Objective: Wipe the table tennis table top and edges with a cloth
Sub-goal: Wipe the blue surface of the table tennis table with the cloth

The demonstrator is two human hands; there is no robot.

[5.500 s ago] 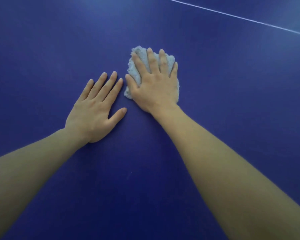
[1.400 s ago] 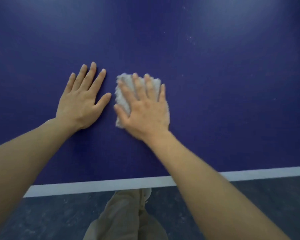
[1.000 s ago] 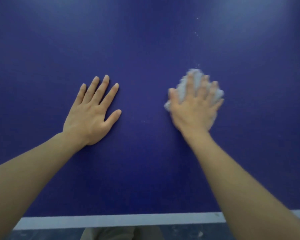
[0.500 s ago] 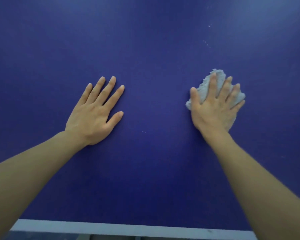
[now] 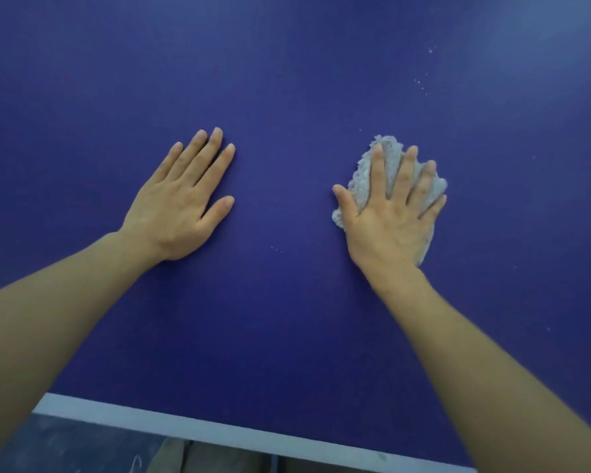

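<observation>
View from my head cam, looking down at a dark blue tabletop (image 5: 287, 80) w/ both my bare forearms reaching in from the bottom.

Left side: my left hand (image 5: 181, 199) lies flat, palm down, fingers straight and close together, thumb out to the side. It holds nothing. It looks like a brace, taking my weight as I lean over so the other arm can reach further.

Centre: bare blue surface between the hands, which are well apart. A few tiny pale specks (image 5: 276, 249) sit just below the midpoint, so this patch prob. isn't clean yet.

Right side: my right hand (image 5: 394, 216) presses flat on a pale grey cloth (image 5: 364, 180), fingers spread and straight, not curled around it. The spread fingers pin the bunched fabric against the surface so it drags along instead of slipping out. Cloth edges show past the fingertips, beside the thumb and along the little-finger side.

Further right and up: more white specks (image 5: 422, 83) beyond the cloth, likely the next area to wipe.

Bottom: the tabletop's white edge line (image 5: 219, 428) runs across, w/ grey floor (image 5: 65, 445) below it. Edge appears not yet wiped.
</observation>
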